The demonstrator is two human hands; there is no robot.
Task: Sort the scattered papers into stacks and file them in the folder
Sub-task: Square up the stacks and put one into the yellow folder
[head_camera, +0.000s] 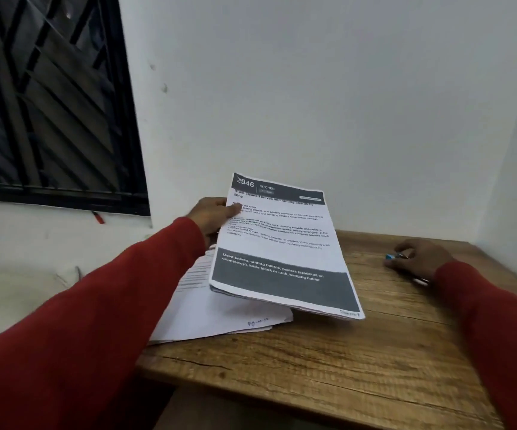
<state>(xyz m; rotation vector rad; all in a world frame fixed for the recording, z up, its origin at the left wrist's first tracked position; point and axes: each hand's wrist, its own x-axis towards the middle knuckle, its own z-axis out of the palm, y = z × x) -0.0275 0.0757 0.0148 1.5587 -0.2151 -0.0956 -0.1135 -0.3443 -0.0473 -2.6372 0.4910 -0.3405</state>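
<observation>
My left hand (212,217) grips the left edge of a stack of printed papers (282,246), thumb on top, holding it tilted above the wooden table (328,361). The top sheet has dark bands at its head and foot and the number 946. Under the stack, more white sheets (217,315) lie on the table's left side, partly over its edge. My right hand (418,257) rests at the table's far right with its fingers curled round a pen with a blue cap (390,257). No folder is in view.
The table stands in a corner between white walls (344,103). A dark barred window (49,103) fills the upper left. To the left of the table, below its level, lies a pale surface (18,293). Bare wood shows at the table's front.
</observation>
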